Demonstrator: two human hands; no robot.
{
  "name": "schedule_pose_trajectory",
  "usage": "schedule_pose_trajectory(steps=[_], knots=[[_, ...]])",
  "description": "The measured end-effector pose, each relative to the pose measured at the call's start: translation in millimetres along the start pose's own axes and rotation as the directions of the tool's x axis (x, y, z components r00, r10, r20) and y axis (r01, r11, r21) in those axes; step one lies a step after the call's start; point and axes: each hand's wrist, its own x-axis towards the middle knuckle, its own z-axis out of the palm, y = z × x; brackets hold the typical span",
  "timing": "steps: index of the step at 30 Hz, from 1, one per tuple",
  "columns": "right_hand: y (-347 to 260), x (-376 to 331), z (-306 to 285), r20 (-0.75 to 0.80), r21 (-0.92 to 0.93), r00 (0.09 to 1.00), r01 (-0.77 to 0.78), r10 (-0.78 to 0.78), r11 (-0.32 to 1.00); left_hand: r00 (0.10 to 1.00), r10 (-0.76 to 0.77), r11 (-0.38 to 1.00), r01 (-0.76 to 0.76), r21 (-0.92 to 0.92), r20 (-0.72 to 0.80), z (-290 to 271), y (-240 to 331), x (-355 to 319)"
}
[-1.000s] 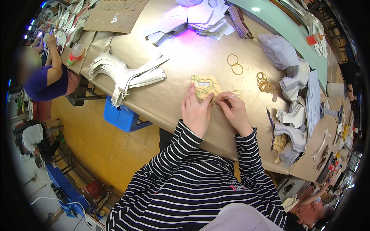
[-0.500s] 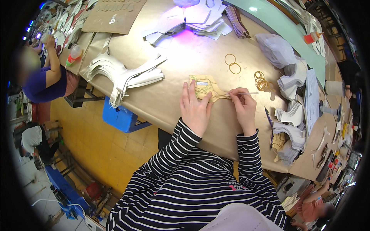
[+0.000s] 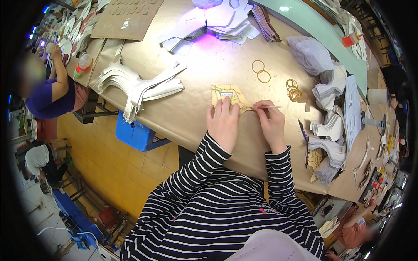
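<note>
A flat yellowish pattern piece (image 3: pixel 235 97) with a small white label lies on the brown-covered table, tapering toward the right. My left hand (image 3: pixel 224 124) rests on its near side with the fingers laid out flat, their tips just below the label. At the narrow right end, my right hand (image 3: pixel 271 124) pinches a thin, pale pen-like stick (image 3: pixel 275 107). The stick lies nearly level, and its tip by the piece's edge is too small to make out.
White cut pieces (image 3: pixel 126 78) are stacked to the left. Two loose rubber bands (image 3: pixel 263 76) lie beyond my hands, with a bundle of rubber bands (image 3: pixel 294 90) farther right. A dark pointed tool (image 3: pixel 303 139) and more white stacks (image 3: pixel 328 126) flank my right arm. A co-worker (image 3: pixel 54 93) sits far left.
My left hand has drawn back toward me, its fingers closer together and showing more of the pattern piece. My right hand has shifted slightly left with the stick. The piece has turned a little.
</note>
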Motion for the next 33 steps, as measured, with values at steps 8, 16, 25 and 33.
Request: schedule_pose_trajectory(steps=[8,16,25,33], knots=[[8,-9,-8,-0.149,0.049,0.989,0.015,-0.007,0.999,0.999,0.042,0.999,-0.042,0.004,0.023,2,1,-3],[8,-8,-14,-0.176,0.215,0.977,-0.077,0.116,0.974,0.995,0.091,0.993,-0.094,0.078,0.042,3,3,-4],[6,-14,-19,-0.063,-0.118,0.997,0.033,-0.041,0.992,0.995,0.085,0.994,-0.087,0.064,0.045,2,3,-3],[13,-16,-14,-0.221,0.163,0.974,-0.010,0.047,0.987,0.995,0.086,0.994,-0.088,0.057,0.042,1,3,-3]])
